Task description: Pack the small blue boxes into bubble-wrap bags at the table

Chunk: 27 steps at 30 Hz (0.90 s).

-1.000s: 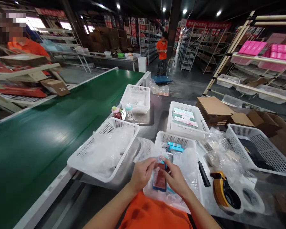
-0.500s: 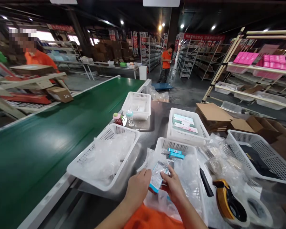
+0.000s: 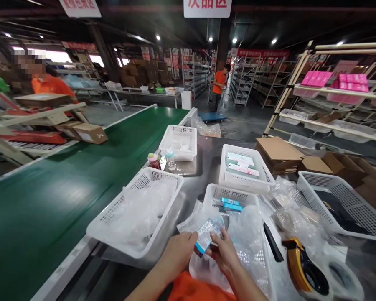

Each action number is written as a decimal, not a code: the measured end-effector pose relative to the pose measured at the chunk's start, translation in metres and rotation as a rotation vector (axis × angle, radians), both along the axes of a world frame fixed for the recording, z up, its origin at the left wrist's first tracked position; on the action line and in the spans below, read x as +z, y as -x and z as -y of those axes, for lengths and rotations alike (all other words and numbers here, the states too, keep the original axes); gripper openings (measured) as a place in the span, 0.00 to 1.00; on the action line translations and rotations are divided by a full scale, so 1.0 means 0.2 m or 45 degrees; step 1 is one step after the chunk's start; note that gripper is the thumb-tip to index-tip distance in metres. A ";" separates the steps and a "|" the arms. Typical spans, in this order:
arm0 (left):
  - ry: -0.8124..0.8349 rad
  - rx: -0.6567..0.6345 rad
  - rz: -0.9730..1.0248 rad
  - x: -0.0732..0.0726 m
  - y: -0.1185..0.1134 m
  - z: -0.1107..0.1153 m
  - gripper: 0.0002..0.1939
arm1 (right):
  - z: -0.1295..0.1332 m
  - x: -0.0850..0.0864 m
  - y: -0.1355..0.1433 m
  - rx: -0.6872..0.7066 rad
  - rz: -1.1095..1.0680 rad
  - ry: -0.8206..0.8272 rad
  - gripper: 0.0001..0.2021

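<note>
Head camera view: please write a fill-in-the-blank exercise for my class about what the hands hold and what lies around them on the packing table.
1. Both the left hand and the right hand hold one small ____ wrapped in clear plastic.
2. The conveyor belt to the left of the table is ____ in colour.
3. The yellow tape dispenser lies to the ____ of the hands.
4. The white basket nearest the belt holds clear ____ bags.

Missing words: box; green; right; plastic

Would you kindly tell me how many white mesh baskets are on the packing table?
5: left basket with plastic bags, far basket, middle basket, near basket before the hands, right basket. Others may be hidden.
</note>
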<state>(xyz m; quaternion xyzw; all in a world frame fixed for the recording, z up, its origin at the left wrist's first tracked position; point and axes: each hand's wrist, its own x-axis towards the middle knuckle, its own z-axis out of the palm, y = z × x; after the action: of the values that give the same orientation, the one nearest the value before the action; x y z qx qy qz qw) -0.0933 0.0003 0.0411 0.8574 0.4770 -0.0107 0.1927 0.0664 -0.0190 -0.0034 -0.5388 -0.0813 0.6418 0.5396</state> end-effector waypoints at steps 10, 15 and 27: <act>-0.017 0.064 -0.256 0.03 -0.02 -0.02 0.19 | 0.03 -0.02 0.06 -0.077 -0.068 -0.147 0.49; -0.043 0.275 -0.258 -0.02 -0.07 -0.04 0.19 | 0.02 0.00 0.12 -0.262 -0.043 -0.176 0.56; -0.058 0.426 -0.107 -0.10 -0.11 -0.09 0.17 | -0.04 0.01 0.05 -0.380 0.086 -0.302 0.53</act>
<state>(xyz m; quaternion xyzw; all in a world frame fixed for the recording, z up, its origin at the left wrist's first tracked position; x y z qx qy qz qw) -0.0716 0.0189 0.0207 0.7691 0.6208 -0.0034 0.1521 0.0572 -0.0104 -0.0012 -0.4986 -0.0937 0.5223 0.6854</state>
